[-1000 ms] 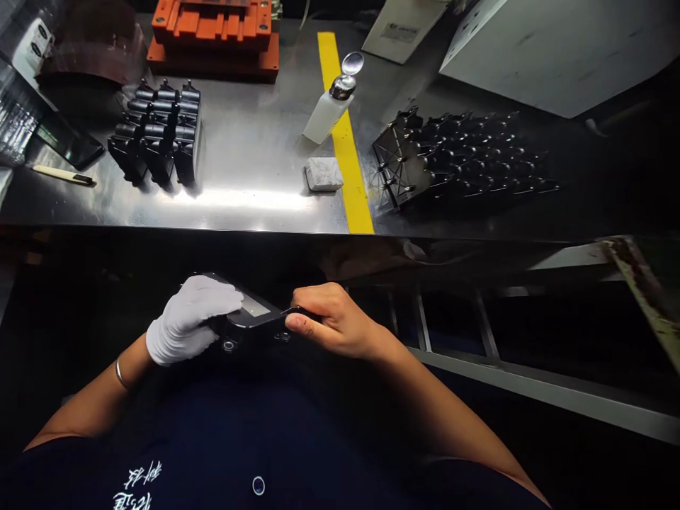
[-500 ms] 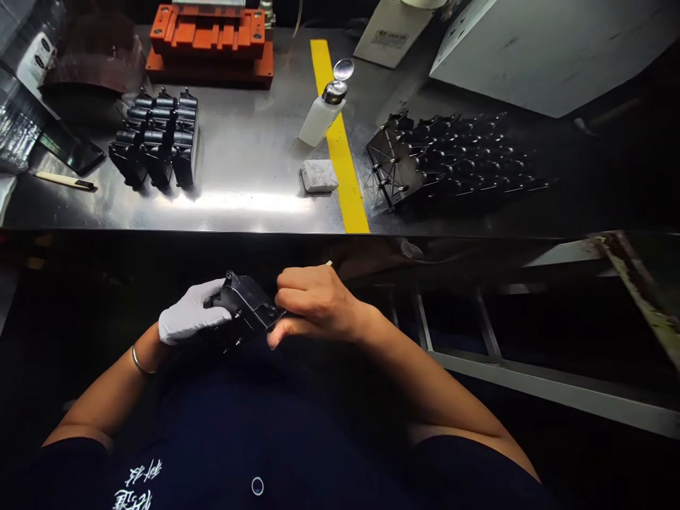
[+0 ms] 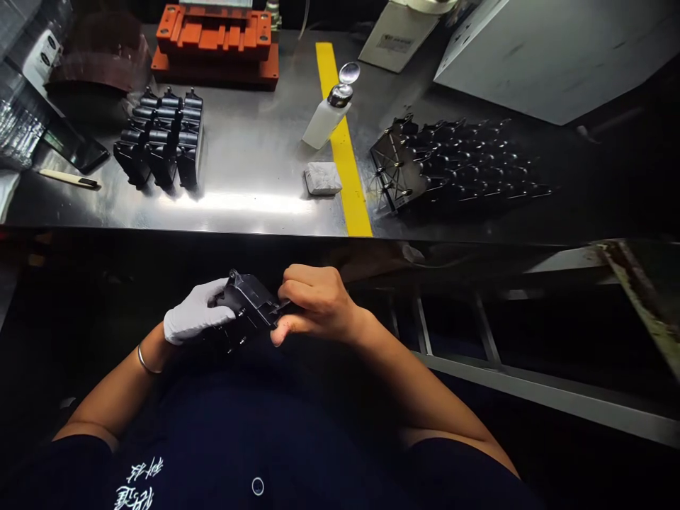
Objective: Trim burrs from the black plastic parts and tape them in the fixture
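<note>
My left hand [image 3: 195, 313], in a white glove, holds a black plastic part [image 3: 253, 297] in front of my body, below the bench edge. The part is tilted, with small shiny pins on its lower side. My bare right hand [image 3: 316, 303] is at the part's right end, its fingers curled and the thumb beneath. A thin dark piece shows between these fingers and the part; what it is cannot be made out.
On the metal bench [image 3: 244, 163] are grouped black parts [image 3: 164, 138], an orange fixture [image 3: 215, 46], a white bottle [image 3: 325, 122], a wrapped block [image 3: 323, 178], a pale-handled tool [image 3: 69, 178] and more black parts [image 3: 467, 159]. A metal frame [image 3: 552, 397] stands lower right.
The view has shifted slightly, so the bench items sit a little further right and lower. My right hand has turned slightly at the part's end; my left hand keeps its hold.
</note>
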### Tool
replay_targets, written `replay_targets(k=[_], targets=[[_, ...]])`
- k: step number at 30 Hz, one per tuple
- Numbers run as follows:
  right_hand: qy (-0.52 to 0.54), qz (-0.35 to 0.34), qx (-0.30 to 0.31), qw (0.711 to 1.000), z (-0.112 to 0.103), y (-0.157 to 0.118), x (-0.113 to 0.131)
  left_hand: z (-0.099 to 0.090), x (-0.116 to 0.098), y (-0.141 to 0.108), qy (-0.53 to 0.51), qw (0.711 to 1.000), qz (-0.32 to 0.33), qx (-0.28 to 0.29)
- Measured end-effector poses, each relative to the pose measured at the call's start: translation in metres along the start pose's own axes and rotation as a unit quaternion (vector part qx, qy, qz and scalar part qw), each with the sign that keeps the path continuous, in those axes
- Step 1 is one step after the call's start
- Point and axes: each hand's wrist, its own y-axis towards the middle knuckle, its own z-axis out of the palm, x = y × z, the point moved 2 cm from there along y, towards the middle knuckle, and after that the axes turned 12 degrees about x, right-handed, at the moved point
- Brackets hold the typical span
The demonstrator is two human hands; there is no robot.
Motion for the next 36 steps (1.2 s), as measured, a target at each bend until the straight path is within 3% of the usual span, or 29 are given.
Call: replay_targets(k=[5, 7, 10, 12, 14, 18, 19, 21, 23, 24, 25, 27, 29, 30, 32, 36], targets=[[0.003, 0.008, -0.039, 0.999, 0.002, 0.001, 0.001, 0.008, 0.004, 0.004, -0.009, 1.000, 0.014, -0.009], [0.027, 0.021, -0.028, 0.999, 0.002, -0.001, 0.000, 0.007, 0.004, 0.003, -0.007, 1.000, 0.012, -0.016], [0.146, 0.028, 0.066, 0.987, 0.004, -0.007, -0.004, -0.001, -0.002, -0.001, 0.006, 1.000, -0.002, -0.019], [0.256, 0.033, 0.128, 0.958, 0.005, -0.011, -0.007, -0.007, -0.011, -0.004, 0.043, 0.999, -0.011, -0.026], [0.329, 0.085, 0.126, 0.932, 0.006, -0.013, -0.009, -0.012, -0.024, -0.004, 0.100, 0.994, -0.014, -0.031], [0.356, 0.211, 0.095, 0.905, 0.015, -0.007, -0.010, -0.010, -0.044, 0.002, 0.236, 0.971, 0.017, -0.022], [0.361, 0.233, 0.088, 0.899, 0.020, -0.007, -0.010, -0.010, -0.046, 0.003, 0.261, 0.963, 0.038, -0.050], [0.381, 0.286, 0.024, 0.879, 0.029, -0.010, -0.014, -0.013, -0.047, 0.000, 0.274, 0.936, 0.107, -0.194], [0.412, 0.346, -0.084, 0.839, 0.039, -0.018, -0.019, -0.019, -0.042, -0.009, 0.209, 0.882, 0.181, -0.381], [0.433, 0.371, -0.134, 0.811, 0.045, -0.022, -0.020, -0.021, -0.036, -0.012, 0.147, 0.864, 0.199, -0.439], [0.454, 0.390, -0.172, 0.783, 0.053, -0.025, -0.020, -0.020, -0.029, -0.014, 0.071, 0.866, 0.198, -0.453], [0.488, 0.406, -0.198, 0.747, 0.068, -0.028, -0.015, -0.013, -0.015, -0.009, -0.090, 0.913, 0.151, -0.368], [0.509, 0.390, -0.149, 0.753, 0.081, -0.023, -0.005, 0.002, -0.004, -0.001, -0.226, 0.934, 0.085, -0.263], [0.512, 0.377, -0.120, 0.762, 0.086, -0.020, -0.001, 0.009, -0.001, 0.002, -0.278, 0.928, 0.061, -0.243], [0.514, 0.367, -0.106, 0.768, 0.089, -0.017, 0.005, 0.020, 0.002, 0.006, -0.357, 0.898, 0.030, -0.255], [0.495, 0.398, -0.200, 0.746, 0.084, -0.020, 0.001, 0.030, -0.002, 0.004, -0.417, 0.871, -0.016, -0.260]])
